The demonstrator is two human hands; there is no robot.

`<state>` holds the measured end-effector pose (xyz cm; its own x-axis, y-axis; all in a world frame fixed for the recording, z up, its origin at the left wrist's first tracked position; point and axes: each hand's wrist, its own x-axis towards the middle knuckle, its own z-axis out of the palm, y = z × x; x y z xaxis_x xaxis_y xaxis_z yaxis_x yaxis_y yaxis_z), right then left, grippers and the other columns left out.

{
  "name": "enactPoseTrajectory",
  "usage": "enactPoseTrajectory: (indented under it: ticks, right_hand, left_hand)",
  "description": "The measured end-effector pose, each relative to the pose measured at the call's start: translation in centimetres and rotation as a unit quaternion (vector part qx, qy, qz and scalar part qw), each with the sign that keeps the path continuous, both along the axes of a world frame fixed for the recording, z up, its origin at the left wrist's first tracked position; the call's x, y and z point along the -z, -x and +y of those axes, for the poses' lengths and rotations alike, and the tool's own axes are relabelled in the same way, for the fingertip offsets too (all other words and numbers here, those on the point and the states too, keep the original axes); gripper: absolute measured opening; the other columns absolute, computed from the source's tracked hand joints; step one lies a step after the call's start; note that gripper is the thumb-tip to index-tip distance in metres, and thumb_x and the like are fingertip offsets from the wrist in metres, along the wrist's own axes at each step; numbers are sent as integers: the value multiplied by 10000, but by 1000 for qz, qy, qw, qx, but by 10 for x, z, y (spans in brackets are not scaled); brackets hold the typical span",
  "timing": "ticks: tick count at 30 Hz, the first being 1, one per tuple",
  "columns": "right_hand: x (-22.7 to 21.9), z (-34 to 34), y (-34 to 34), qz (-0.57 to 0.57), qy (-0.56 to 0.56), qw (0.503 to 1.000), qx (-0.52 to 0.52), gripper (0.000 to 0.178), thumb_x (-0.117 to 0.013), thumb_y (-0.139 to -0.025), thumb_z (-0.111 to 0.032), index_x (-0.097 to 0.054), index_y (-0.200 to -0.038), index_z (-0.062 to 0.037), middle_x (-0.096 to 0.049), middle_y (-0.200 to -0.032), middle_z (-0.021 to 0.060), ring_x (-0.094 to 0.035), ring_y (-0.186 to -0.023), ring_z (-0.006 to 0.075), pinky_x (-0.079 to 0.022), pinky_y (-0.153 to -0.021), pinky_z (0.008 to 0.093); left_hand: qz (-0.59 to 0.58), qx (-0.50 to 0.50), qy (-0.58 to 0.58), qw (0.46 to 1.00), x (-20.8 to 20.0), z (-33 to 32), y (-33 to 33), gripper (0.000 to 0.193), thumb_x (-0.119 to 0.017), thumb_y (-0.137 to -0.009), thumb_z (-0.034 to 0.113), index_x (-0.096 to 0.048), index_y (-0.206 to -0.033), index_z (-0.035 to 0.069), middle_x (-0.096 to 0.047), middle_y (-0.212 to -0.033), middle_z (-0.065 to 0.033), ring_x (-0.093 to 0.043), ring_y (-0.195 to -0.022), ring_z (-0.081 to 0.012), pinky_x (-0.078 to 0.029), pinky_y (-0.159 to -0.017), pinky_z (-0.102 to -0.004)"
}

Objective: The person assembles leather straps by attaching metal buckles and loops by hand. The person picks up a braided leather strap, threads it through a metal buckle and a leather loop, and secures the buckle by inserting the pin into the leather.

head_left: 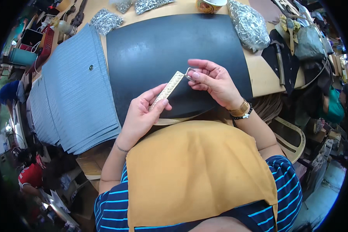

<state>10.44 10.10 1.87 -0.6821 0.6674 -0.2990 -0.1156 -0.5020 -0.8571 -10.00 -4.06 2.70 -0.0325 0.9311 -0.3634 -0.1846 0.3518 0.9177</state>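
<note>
Over the black mat (154, 46), my left hand (145, 110) pinches a narrow cream strap (170, 87) with a woven-looking texture between thumb and fingers. The strap slants up to the right. At its upper end sits a small silvery metal ring or buckle (189, 72). My right hand (214, 79) holds this metal piece between thumb and forefinger, its other fingers partly spread. Whether the metal piece is fixed to the strap, I cannot tell. To the left lies a stack of grey-blue textured sheets (73, 89), the top one with a small round metal fitting (91, 67).
Clear bags of small metal parts (106, 21) lie at the back left, and a larger bag of metal pieces (249, 25) at the back right. A paper cup (209, 5) stands at the far edge. A hammer (279, 63) and a brush (290, 36) lie on the right.
</note>
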Motion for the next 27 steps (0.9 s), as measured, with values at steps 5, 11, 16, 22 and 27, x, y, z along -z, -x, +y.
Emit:
enactPoseTrajectory:
  ticks: [5, 11, 16, 22, 27]
  right_hand:
    - [-2, -9, -7, -7, 13, 1000, -4, 365, -693, -898, -135, -591, -1224, -5, -663, -1031, 57, -670, -899, 129, -564, -781, 239]
    - [7, -14, -12, -18, -34, 999, 5, 236, -714, -883, -139, -627, -1069, -23, -687, -976, 46, -665, -886, 111, -556, -752, 235]
    - [3, -30, -1, 38, -13, 999, 12, 201, -736, -862, -122, -621, -999, -31, -695, -931, 57, -656, -810, 96, -553, -706, 235]
    - [-7, -39, 11, 44, -9, 999, 3, 191, -704, -881, -87, -588, -1025, -39, -667, -972, 60, -657, -865, 109, -570, -738, 252]
    - [-1, -41, 13, 39, -29, 999, -6, 247, -717, -874, -102, -596, -1068, -7, -673, -970, 63, -662, -867, 110, -569, -747, 238]
  left_hand:
    - [39, -28, -13, 999, 0, -11, -12, 429, -584, -955, 90, -498, -1368, 11, -660, -828, -9, -426, -548, 29, -343, -472, -147]
    - [77, -59, -108, 989, 12, -12, -25, 323, -591, -955, 85, -570, -1272, 23, -629, -800, 15, -415, -561, 21, -331, -475, -158]
    - [-257, -175, -206, 928, 42, -12, -19, 399, -412, -1028, 426, -585, -1103, 75, -401, -743, 41, -306, -507, -31, -247, -432, -164]
    - [-1, -109, -164, 980, 34, -3, -35, 230, -638, -949, 169, -621, -1126, 23, -602, -924, 25, -437, -605, 20, -322, -498, -145]
    - [-17, -140, -125, 982, 38, -6, -34, 165, -685, -909, 111, -666, -1050, 27, -638, -825, 48, -441, -585, 28, -308, -485, -156]
